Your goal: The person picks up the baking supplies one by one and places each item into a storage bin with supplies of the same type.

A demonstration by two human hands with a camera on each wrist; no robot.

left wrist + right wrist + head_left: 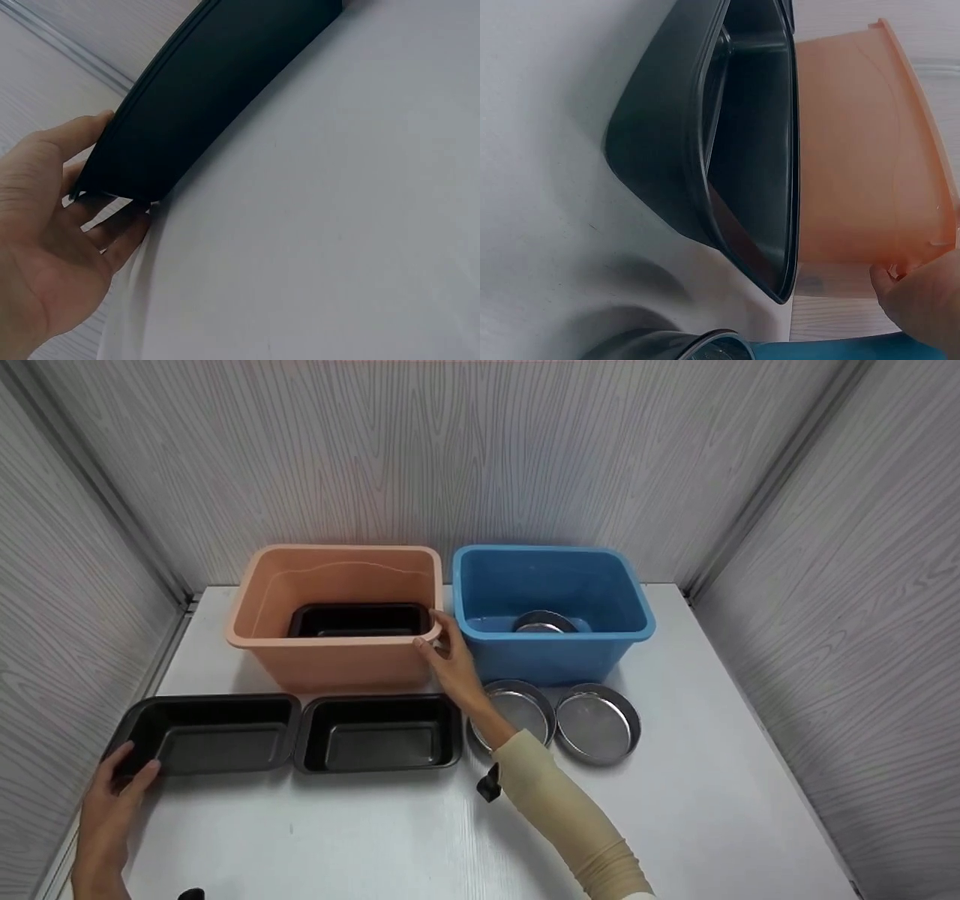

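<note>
My left hand [112, 802] gripped the left loaf pan [214, 733] by its corner; my right hand [450, 656] pinched the orange tub [337, 660] rim. Lifting the pan into that tub seemed next.

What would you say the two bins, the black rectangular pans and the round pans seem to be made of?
The orange bin and blue bin look like moulded plastic: uniform colour, soft sheen, rolled rims. The black loaf pan gripped by the left hand and its neighbour look like dark-coated metal, matte; uncertain. The round pans look like bare, shiny metal. The right hand holds the orange rim.
</note>
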